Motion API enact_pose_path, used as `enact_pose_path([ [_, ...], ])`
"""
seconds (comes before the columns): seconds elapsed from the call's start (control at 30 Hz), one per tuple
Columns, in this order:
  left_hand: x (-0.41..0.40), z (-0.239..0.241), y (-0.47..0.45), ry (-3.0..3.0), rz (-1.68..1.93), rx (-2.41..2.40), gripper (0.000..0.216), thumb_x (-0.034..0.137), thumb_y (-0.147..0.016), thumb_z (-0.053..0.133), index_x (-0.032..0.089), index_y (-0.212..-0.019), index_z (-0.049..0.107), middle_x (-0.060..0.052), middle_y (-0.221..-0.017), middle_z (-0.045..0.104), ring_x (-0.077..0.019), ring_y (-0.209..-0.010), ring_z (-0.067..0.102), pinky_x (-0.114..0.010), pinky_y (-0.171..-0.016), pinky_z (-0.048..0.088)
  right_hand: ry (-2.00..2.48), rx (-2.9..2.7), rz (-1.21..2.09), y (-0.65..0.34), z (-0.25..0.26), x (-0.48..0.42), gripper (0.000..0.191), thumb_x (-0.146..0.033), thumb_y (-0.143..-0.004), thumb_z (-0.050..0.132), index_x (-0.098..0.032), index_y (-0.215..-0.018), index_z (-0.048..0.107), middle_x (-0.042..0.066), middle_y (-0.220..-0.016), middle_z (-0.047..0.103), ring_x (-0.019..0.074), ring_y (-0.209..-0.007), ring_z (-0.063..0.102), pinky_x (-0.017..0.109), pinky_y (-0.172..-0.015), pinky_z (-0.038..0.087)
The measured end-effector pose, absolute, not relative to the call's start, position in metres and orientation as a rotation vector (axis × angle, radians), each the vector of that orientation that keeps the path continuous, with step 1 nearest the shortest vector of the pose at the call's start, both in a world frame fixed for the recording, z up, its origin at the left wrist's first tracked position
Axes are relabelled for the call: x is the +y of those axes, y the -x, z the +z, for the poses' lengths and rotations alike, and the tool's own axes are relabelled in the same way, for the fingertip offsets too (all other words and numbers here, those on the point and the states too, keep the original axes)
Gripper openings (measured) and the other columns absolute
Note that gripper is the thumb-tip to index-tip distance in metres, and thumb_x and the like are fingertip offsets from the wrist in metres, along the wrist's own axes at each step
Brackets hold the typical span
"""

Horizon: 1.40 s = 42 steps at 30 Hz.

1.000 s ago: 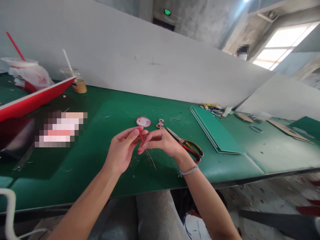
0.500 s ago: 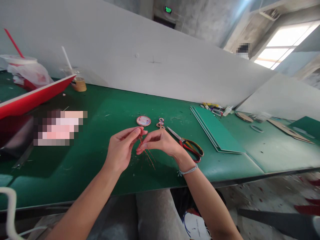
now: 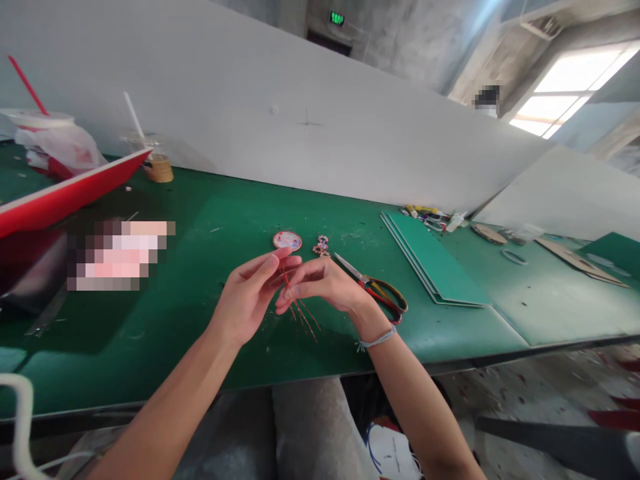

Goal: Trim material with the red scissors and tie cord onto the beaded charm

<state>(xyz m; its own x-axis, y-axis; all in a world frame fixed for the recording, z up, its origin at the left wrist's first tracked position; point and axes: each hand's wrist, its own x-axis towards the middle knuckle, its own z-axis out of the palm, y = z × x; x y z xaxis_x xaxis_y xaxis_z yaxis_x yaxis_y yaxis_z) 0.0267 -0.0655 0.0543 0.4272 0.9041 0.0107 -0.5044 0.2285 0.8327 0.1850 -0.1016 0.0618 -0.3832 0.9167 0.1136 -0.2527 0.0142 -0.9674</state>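
My left hand (image 3: pixel 245 297) and my right hand (image 3: pixel 325 283) meet above the green table (image 3: pixel 210 220), fingertips pinched together on thin red cords (image 3: pixel 303 315) whose loose ends hang down between them. Both hands are closed on the cords. Just beyond the fingers lie a small round pink disc (image 3: pixel 287 241) and a little cluster of coloured beads (image 3: pixel 321 247). A pair of scissors (image 3: pixel 375 290) with red and yellow handles lies right of my right hand. A pale braided band sits on my right wrist.
A stack of green mats (image 3: pixel 430 260) lies to the right, with small tools and bottles (image 3: pixel 433 218) behind it. A red board (image 3: pixel 65 197), a bagged cup (image 3: pixel 50 143) and a straw cup (image 3: pixel 153 160) stand at the far left. A white partition (image 3: pixel 300 120) backs the table.
My fingers have shifted slightly on the red cords; the loose ends swung and now spread a little further right. Both hands stay in the same spot.
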Motion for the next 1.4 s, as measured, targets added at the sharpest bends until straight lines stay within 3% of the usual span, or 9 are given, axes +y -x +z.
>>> enact_pose_path([
  [0.27, -0.063, 0.053, -0.025, -0.876, 0.962, 0.479, 0.028, 0.038, -0.060, 0.088, 0.017, -0.074, 0.076, -0.002, -0.071, 0.070, -0.0155, -0.064, 0.065, -0.020, -0.040, 0.050, 0.664, -1.307, 1.605, -0.182, 0.058, -0.100, 0.013, -0.025, -0.070, 0.081, -0.015, -0.072, 0.074, 0.005, -0.076, 0.076, 0.0204, -0.072, 0.074, 0.041, -0.080, 0.060],
  [0.4, -0.064, 0.053, -0.026, -0.885, 0.995, 0.512, 0.024, 0.036, -0.060, 0.088, 0.017, -0.066, 0.075, -0.003, -0.068, 0.070, -0.0158, -0.067, 0.066, -0.020, -0.046, 0.052, 0.709, -1.303, 1.613, -0.181, 0.059, -0.101, 0.014, -0.025, -0.070, 0.082, -0.015, -0.072, 0.074, 0.004, -0.075, 0.076, 0.0198, -0.070, 0.074, 0.039, -0.078, 0.060],
  [0.6, -0.066, 0.055, -0.027, -0.914, 1.028, 0.550, 0.029, 0.038, -0.063, 0.085, 0.017, -0.082, 0.077, -0.006, -0.076, 0.074, -0.0113, -0.051, 0.058, -0.021, -0.038, 0.043, 0.747, -1.272, 1.542, -0.179, 0.061, -0.101, 0.015, -0.027, -0.069, 0.082, -0.015, -0.070, 0.073, 0.003, -0.073, 0.076, 0.0189, -0.069, 0.073, 0.038, -0.079, 0.058],
  [0.73, -0.063, 0.053, -0.028, -0.904, 1.134, 0.553, 0.023, 0.034, -0.063, 0.086, 0.018, -0.076, 0.077, -0.004, -0.077, 0.073, -0.0129, -0.062, 0.062, -0.023, -0.051, 0.050, 0.734, -1.256, 1.538, -0.181, 0.061, -0.099, 0.017, -0.030, -0.070, 0.080, -0.016, -0.070, 0.071, 0.003, -0.074, 0.076, 0.0203, -0.069, 0.073, 0.040, -0.078, 0.057],
  [0.87, -0.059, 0.047, -0.030, -0.878, 1.278, 0.576, 0.012, 0.030, -0.068, 0.083, 0.022, -0.074, 0.076, -0.001, -0.081, 0.073, -0.0128, -0.077, 0.065, -0.026, -0.073, 0.055, 0.843, -1.276, 1.313, -0.191, 0.064, -0.098, 0.009, -0.024, -0.074, 0.076, -0.017, -0.073, 0.071, 0.004, -0.088, 0.076, 0.0184, -0.087, 0.071, 0.039, -0.094, 0.050],
  [0.97, -0.059, 0.045, -0.031, -0.908, 1.325, 0.631, 0.008, 0.027, -0.069, 0.082, 0.023, -0.074, 0.077, 0.000, -0.083, 0.075, -0.0127, -0.083, 0.066, -0.027, -0.085, 0.053, 0.895, -1.255, 1.154, -0.197, 0.067, -0.098, 0.005, -0.021, -0.074, 0.075, -0.019, -0.072, 0.071, 0.004, -0.097, 0.074, 0.0173, -0.096, 0.067, 0.033, -0.089, 0.049],
  [1.1, -0.063, 0.048, -0.032, -0.977, 1.275, 0.703, 0.011, 0.029, -0.066, 0.082, 0.022, -0.072, 0.077, -0.003, -0.081, 0.075, -0.0153, -0.083, 0.066, -0.025, -0.080, 0.052, 0.939, -1.288, 1.256, -0.192, 0.066, -0.099, 0.007, -0.024, -0.073, 0.075, -0.018, -0.074, 0.071, 0.004, -0.088, 0.073, 0.0163, -0.084, 0.066, 0.030, -0.075, 0.051],
  [1.27, -0.064, 0.048, -0.031, -1.094, 1.207, 0.747, 0.014, 0.033, -0.065, 0.082, 0.022, -0.072, 0.077, -0.003, -0.078, 0.074, -0.0147, -0.073, 0.064, -0.025, -0.065, 0.050, 0.954, -1.333, 1.343, -0.183, 0.063, -0.097, 0.015, -0.031, -0.071, 0.078, -0.017, -0.071, 0.072, 0.002, -0.073, 0.072, 0.0149, -0.075, 0.065, 0.028, -0.070, 0.051],
  [1.4, -0.063, 0.045, -0.031, -1.107, 1.196, 0.744, 0.017, 0.033, -0.064, 0.083, 0.021, -0.073, 0.078, -0.004, -0.074, 0.073, -0.0152, -0.072, 0.064, -0.025, -0.063, 0.049, 0.956, -1.327, 1.341, -0.183, 0.064, -0.097, 0.017, -0.032, -0.071, 0.078, -0.016, -0.072, 0.073, 0.004, -0.072, 0.073, 0.0145, -0.072, 0.066, 0.027, -0.066, 0.051],
])
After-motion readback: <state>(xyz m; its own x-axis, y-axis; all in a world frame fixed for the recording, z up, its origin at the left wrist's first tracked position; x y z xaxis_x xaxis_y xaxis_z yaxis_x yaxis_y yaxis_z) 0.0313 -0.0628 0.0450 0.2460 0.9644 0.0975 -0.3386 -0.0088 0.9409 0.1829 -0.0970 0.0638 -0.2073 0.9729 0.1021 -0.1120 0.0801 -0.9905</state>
